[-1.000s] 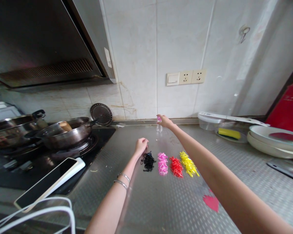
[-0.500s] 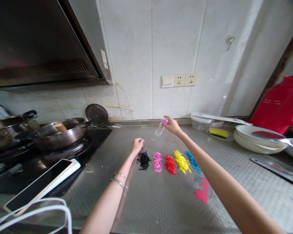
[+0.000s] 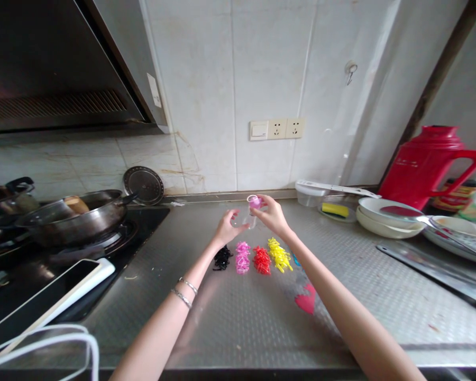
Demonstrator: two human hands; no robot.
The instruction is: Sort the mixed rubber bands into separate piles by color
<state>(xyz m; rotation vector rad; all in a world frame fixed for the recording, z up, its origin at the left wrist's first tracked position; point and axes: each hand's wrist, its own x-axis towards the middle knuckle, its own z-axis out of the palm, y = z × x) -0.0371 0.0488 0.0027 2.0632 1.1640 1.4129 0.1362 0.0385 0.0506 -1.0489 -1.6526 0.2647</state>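
Observation:
My right hand (image 3: 273, 216) grips a small clear plastic bottle (image 3: 253, 221) by its pinkish-purple top, with the bottle's clear body hanging below. Just left of it, my left hand (image 3: 227, 229) is held with thumb and fingers apart; whether it touches the bottle I cannot tell. Small coloured bands lie in a row of piles on the metal counter below: a black pile (image 3: 222, 259), a pink pile (image 3: 243, 258), a red pile (image 3: 262, 260) and a yellow pile (image 3: 280, 255). My right forearm hides most of a blue pile (image 3: 296, 259).
On the left stand a steel pan (image 3: 91, 222) on the stove and a phone (image 3: 43, 296) on a white block near white cables (image 3: 95, 349). To the right are a yellow sponge (image 3: 335, 210), stacked bowls (image 3: 388, 225), a cleaver (image 3: 436, 275) and a red thermos (image 3: 416, 169).
My right hand has brought the bottle closer and tilted its top towards me. My left hand has lifted from near the black pile and spread its fingers beside the bottle. The view has shifted right.

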